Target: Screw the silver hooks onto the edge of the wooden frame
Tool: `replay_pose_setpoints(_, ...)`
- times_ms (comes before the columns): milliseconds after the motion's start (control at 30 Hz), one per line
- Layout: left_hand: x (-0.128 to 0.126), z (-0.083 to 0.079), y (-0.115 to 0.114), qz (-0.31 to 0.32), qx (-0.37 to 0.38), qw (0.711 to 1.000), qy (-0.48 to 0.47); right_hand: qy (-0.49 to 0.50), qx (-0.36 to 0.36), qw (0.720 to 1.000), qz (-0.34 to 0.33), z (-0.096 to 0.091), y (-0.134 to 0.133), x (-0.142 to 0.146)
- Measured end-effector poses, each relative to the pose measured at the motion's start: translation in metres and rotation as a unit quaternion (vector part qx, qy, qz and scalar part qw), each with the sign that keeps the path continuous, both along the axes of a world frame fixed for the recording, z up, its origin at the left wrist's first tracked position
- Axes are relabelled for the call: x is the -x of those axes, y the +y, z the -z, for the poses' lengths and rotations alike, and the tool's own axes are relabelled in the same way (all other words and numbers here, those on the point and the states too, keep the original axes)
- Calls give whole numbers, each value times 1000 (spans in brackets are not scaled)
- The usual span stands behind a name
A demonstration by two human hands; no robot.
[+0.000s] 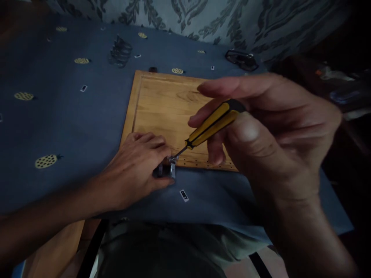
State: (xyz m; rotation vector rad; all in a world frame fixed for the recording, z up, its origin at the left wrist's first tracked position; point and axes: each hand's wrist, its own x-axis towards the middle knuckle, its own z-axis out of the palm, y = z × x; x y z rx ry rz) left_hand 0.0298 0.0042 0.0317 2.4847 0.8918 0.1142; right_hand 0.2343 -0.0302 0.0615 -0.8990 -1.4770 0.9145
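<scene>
My right hand [278, 127] grips a small screwdriver [213, 125] with a yellow and black handle, the thumb on one side and the fingers partly spread. Its shaft slants down to the left, and the tip meets a small shiny metal fitting [173, 170] at the near edge of the wooden board [165, 104]. My left hand [142, 166] holds that fitting against the board, its thumb below and its fingers resting on the wood. Whether a screw sits under the tip is too small to tell. A row of small dark holes runs along the board's near edge.
The board lies on a blue tablecloth [72, 127] printed with pineapples. Beyond it are a cluster of shiny curved pieces [120, 52], a small dark object [152, 70] and dark-framed glasses [242, 60]. A patterned curtain [199, 17] hangs at the back.
</scene>
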Motion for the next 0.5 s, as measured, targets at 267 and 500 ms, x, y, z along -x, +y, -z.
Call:
replay_pose_setpoints(267, 8, 14, -5, 2, -54, 995, -81, -29, -63, 996, 52, -4, 3, 2)
replay_pose_setpoints(500, 6, 11, -4, 8, -52, 995, -84, -5, -67, 997, 50, -6, -1, 4)
